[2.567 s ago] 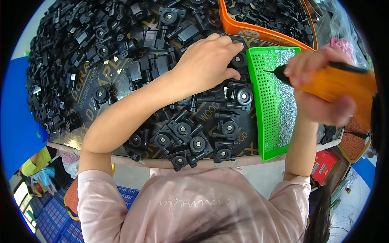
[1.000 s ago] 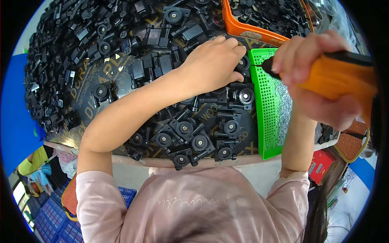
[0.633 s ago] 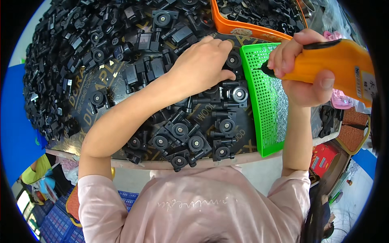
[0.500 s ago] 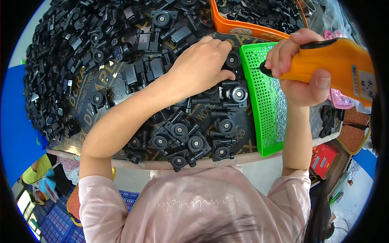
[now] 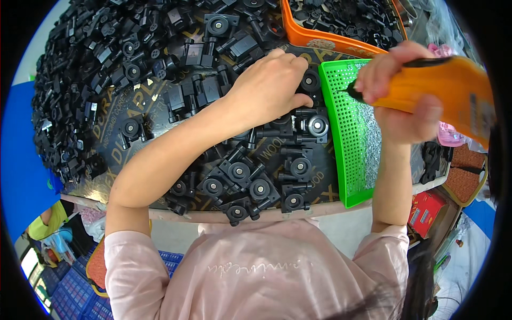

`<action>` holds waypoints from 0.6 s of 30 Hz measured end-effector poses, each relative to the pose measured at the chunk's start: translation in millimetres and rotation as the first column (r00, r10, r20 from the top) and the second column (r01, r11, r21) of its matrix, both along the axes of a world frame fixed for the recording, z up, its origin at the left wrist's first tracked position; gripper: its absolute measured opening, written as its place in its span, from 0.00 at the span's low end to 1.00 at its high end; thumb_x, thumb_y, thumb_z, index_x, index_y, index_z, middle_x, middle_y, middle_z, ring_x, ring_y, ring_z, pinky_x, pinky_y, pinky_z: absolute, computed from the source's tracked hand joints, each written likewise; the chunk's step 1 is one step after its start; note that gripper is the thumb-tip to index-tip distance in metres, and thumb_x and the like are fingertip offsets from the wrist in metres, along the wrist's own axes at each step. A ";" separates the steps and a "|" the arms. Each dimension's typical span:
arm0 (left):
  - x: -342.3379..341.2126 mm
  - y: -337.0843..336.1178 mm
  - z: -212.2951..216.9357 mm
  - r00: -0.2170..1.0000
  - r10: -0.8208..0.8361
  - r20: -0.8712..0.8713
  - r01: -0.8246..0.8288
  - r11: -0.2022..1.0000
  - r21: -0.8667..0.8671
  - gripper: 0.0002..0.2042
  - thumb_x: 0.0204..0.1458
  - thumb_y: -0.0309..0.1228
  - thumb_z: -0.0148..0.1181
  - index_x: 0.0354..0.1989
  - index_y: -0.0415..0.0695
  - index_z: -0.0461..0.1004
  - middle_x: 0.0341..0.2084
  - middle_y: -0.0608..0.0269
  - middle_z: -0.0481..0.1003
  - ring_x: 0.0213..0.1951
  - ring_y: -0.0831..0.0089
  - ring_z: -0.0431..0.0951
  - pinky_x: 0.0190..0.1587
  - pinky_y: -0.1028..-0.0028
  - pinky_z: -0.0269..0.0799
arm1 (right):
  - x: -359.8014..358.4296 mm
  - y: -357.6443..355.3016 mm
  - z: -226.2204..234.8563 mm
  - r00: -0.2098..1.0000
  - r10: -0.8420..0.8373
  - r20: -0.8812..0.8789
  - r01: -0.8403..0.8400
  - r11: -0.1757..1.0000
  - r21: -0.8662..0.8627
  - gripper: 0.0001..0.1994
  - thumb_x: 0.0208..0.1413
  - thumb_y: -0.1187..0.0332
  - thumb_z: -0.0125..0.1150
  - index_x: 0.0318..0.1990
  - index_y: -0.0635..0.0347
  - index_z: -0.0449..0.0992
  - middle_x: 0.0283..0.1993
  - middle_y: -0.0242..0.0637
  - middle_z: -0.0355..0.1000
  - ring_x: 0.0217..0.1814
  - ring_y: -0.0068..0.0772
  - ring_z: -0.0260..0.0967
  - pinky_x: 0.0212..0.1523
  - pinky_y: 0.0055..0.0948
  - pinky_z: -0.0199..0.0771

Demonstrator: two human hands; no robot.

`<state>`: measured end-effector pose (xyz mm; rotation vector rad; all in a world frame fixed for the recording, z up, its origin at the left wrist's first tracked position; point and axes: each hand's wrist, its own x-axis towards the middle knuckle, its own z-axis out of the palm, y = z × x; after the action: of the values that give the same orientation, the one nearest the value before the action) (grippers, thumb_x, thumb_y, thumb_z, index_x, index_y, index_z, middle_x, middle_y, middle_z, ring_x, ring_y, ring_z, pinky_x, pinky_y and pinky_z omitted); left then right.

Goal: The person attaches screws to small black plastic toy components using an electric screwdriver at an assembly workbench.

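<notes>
My left hand [image 5: 272,82] rests on the table with curled fingers and thumb around a black plastic part [image 5: 310,81] that has a round disc. The hand hides most of that part. My right hand [image 5: 408,101] grips an orange electric screwdriver [image 5: 445,88], smeared by motion, whose dark tip points left over a green perforated tray [image 5: 339,133]. Small silver screws [image 5: 368,149] lie along the tray's right side. Similar black parts with metal-centred discs, such as one black assembly [image 5: 260,189], lie in a group below my left hand.
A large heap of black plastic parts [image 5: 106,69] covers the table's left and far side. An orange bin [image 5: 333,44] of small black pieces stands beyond the green tray. At the lower right is a red box [image 5: 428,213]. The table's near edge [image 5: 176,214] runs before my body.
My right hand and the screwdriver have shifted slightly right and are now blurred. The left hand keeps its place at the black part. The whole view has moved a little.
</notes>
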<state>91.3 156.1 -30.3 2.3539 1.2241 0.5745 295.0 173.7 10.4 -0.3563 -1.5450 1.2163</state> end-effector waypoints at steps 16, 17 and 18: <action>2.1 -0.6 1.8 1.000 -0.022 0.006 0.022 1.000 0.006 0.26 0.39 0.38 0.68 0.44 0.33 0.70 0.37 0.48 0.73 0.44 0.54 0.71 0.47 0.63 0.69 | -54.4 9.9 35.2 0.965 -0.229 0.125 0.250 0.948 -0.196 0.33 0.45 0.39 0.59 0.39 0.63 0.62 0.16 0.35 0.63 0.13 0.25 0.60 0.16 0.21 0.64; 2.0 -0.2 1.9 1.000 -0.020 0.003 0.020 1.000 -0.001 0.26 0.39 0.38 0.68 0.44 0.33 0.70 0.37 0.48 0.73 0.44 0.54 0.71 0.46 0.63 0.69 | -54.3 10.2 33.8 0.970 -0.213 0.113 0.233 0.951 -0.204 0.32 0.45 0.40 0.60 0.39 0.63 0.62 0.16 0.36 0.63 0.13 0.25 0.61 0.16 0.21 0.65; 2.3 0.1 1.6 1.000 -0.020 0.004 0.020 1.000 -0.003 0.26 0.39 0.38 0.68 0.44 0.33 0.70 0.37 0.48 0.73 0.44 0.54 0.71 0.46 0.63 0.69 | -54.2 10.6 32.4 0.975 -0.198 0.101 0.215 0.954 -0.211 0.32 0.45 0.40 0.61 0.38 0.63 0.62 0.16 0.36 0.63 0.13 0.25 0.61 0.16 0.21 0.65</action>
<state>93.6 156.2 -28.7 2.3588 1.1970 0.5699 240.8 184.4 42.8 -0.7026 -1.4018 1.2219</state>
